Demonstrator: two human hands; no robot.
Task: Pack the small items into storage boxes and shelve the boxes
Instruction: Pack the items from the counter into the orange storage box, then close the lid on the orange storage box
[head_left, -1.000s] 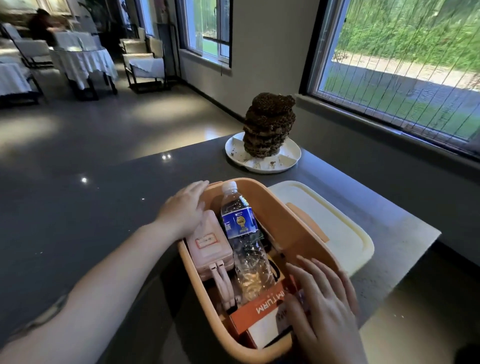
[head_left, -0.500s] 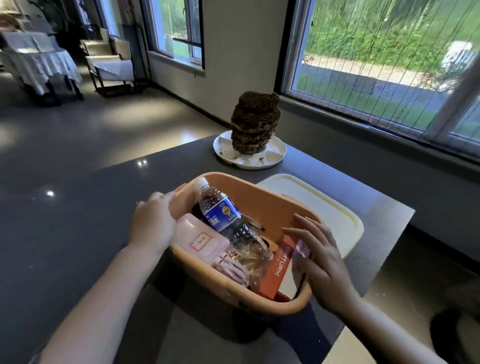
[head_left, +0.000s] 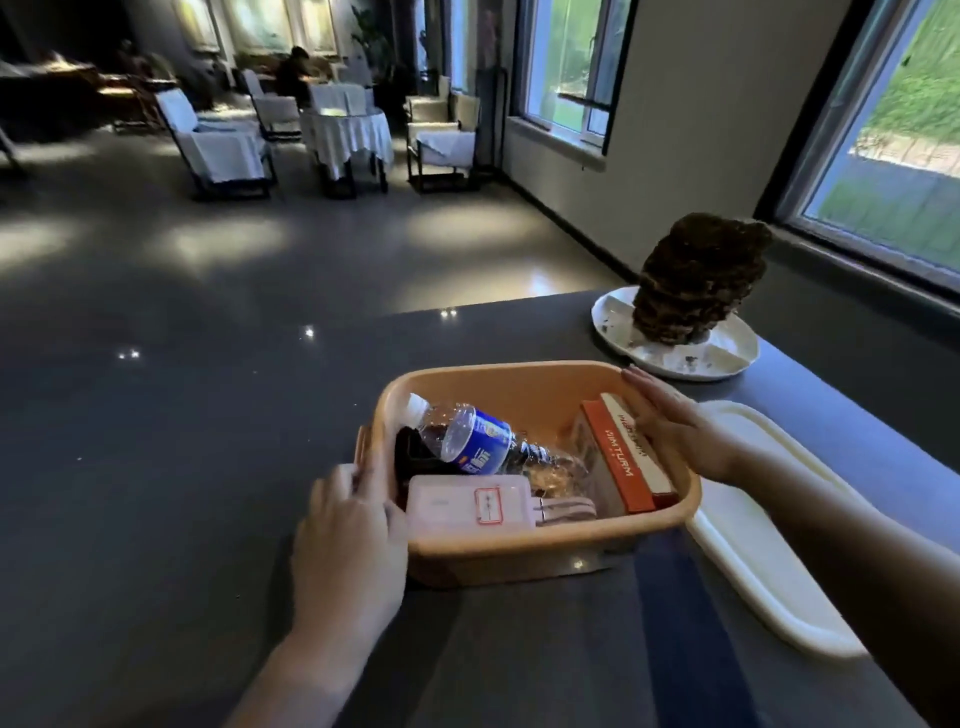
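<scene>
An orange storage box sits on the dark counter. Inside it lie a clear water bottle with a blue label, a pale pink case with a red-framed sticker, and an orange and white carton. My left hand grips the box's left end at the handle. My right hand is wrapped over the right rim, fingers lying against the carton. The box's white lid lies flat on the counter just right of the box, partly under my right forearm.
A white plate with a tall dark brown lumpy object stands behind the box at the right. The counter ends at the right near a window wall. Cloth-covered tables and chairs stand far back across the floor.
The box has turned from lengthwise to crosswise in front of me. My right hand moved from the near end to the right rim; the view swung left.
</scene>
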